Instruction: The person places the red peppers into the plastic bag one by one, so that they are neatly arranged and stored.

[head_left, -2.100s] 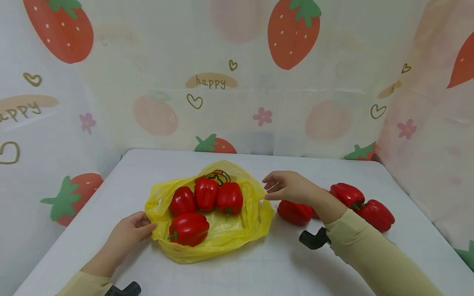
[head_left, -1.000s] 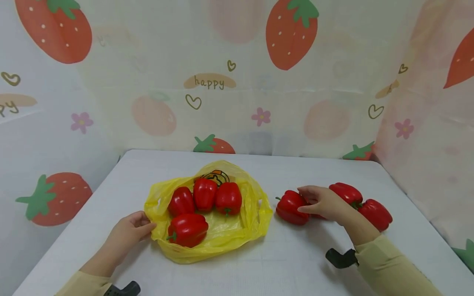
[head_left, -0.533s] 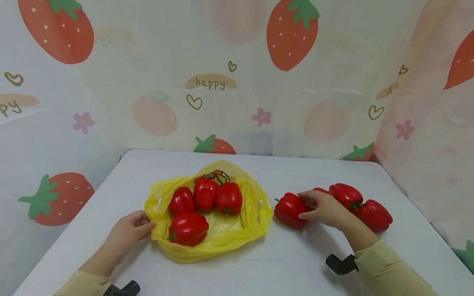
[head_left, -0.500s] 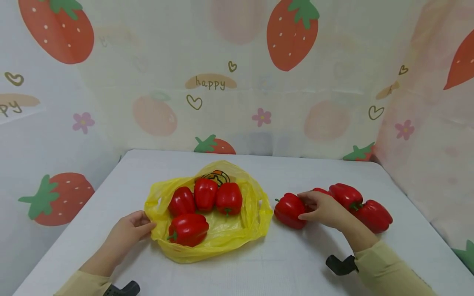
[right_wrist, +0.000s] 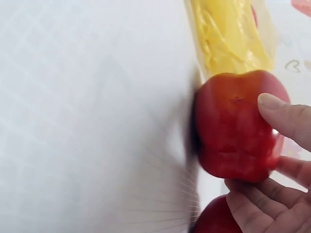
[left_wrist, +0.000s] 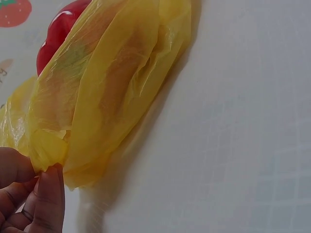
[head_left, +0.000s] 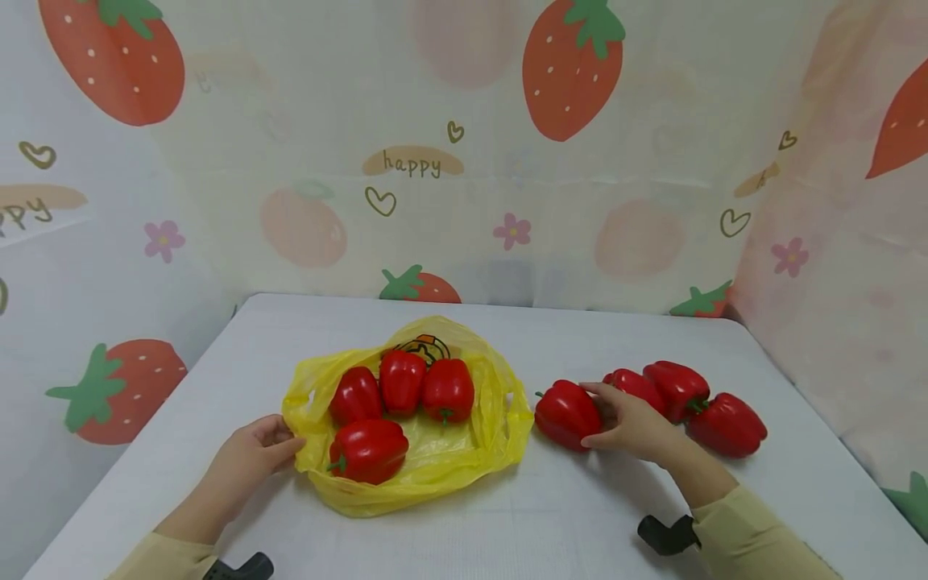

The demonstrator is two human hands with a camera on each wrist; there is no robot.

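My left hand [head_left: 250, 459] pinches the left edge of a yellow plastic bag [head_left: 406, 498] lying spread with its mouth open. In the left wrist view, the bag's gathered edge [left_wrist: 48, 153] sits between thumb and fingers. Several red bell peppers [head_left: 370, 451] lie inside the bag. Right of the bag, my right hand [head_left: 638, 423] grips another red bell pepper [head_left: 565, 415], its green stem pointing left toward the bag. The right wrist view shows my thumb [right_wrist: 286, 116] on one side of this pepper [right_wrist: 233, 131] and the fingers on another; it is close to the white tabletop.
Behind and right of my right hand, three more red bell peppers [head_left: 677, 387] lie grouped together on the white table [head_left: 493, 540]. A curtain [head_left: 333, 105] printed with strawberries surrounds the table at the back and sides. Black wrist mounts [head_left: 665, 535] stick out by the sleeves.
My right hand has moved from beside the bag to the pepper on the right, taken hold of it, and shifted it slightly left, away from the others. The left hand stays put.
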